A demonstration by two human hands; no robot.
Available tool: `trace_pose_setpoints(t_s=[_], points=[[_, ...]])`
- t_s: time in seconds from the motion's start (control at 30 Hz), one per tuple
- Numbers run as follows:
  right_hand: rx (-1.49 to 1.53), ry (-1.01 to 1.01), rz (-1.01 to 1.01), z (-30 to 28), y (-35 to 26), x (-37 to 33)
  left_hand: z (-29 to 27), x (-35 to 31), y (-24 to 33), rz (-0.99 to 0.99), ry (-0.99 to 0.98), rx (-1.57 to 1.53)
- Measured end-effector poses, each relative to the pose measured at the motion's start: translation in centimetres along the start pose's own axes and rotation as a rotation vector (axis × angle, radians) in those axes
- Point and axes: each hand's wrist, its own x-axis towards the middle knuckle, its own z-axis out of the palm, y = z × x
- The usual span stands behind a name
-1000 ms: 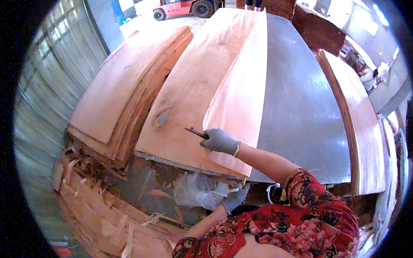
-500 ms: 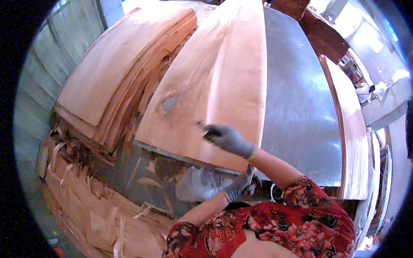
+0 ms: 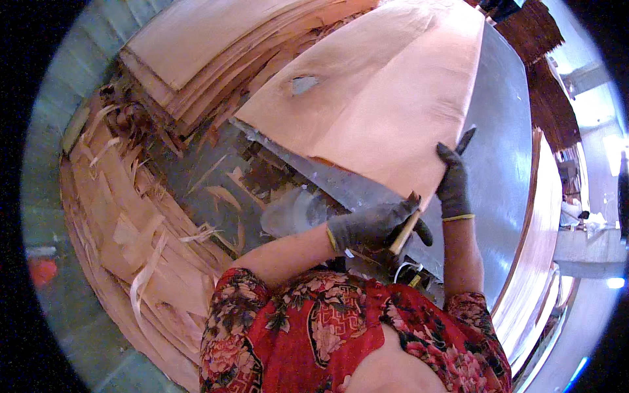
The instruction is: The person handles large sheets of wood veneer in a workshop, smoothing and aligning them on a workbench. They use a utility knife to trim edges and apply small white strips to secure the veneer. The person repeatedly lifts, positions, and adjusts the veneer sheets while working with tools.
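Observation:
A large, pale pinkish-tan wood veneer sheet (image 3: 393, 98) lies over a grey metal-topped table (image 3: 501, 118), with a ragged hole toward its left side. Its near edge is raised a little, and grey surface shows below. My left hand (image 3: 373, 226), in a grey glove with a yellow cuff, is closed at the sheet's near right corner. A narrow tan strip or stick (image 3: 406, 234) sticks out below those fingers; I cannot tell whether it belongs to the sheet. My right hand (image 3: 455, 187), gloved alike, grips the right edge further up, thumb on top.
Stacked veneer (image 3: 216, 46) stands at the far left. Torn veneer scraps (image 3: 124, 229) are heaped at the near left. Whitish plastic (image 3: 295, 213) lies below the sheet's near edge. Another veneer stack (image 3: 524, 216) borders the table on the right, with dark brown sheets (image 3: 547, 92) beyond.
My right hand has moved from above the sheet to its right edge. The sheet's near edge has risen and swung rightward. The whole view has shifted too.

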Motion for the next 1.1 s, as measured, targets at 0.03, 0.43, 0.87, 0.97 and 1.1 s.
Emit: trace_pose_setpoints(t_s=[0.03,0.43,0.87,0.97,1.1], points=[[-0.02,-0.015,-0.025,1.1,-1.4,-0.9,-0.3,-0.4,0.1,0.073,-0.058,0.017],[-0.386,0.128,-0.417,-4.2,-14.4,-4.3,-22.5,-10.9,1.9,1.087,0.719,-0.743],[-1.138,0.511,-0.425,-32.7,-9.7,-7.5,-24.8,-13.1,0.1,0.743,1.157,-0.315],[-1.251,0.682,-0.44,-37.6,-3.7,-8.3,-22.2,-12.7,-1.1,0.679,1.3,-0.073],[-1.288,0.803,-0.306,-34.0,2.0,-14.2,-19.9,-15.3,-4.8,0.566,1.321,-0.077]])
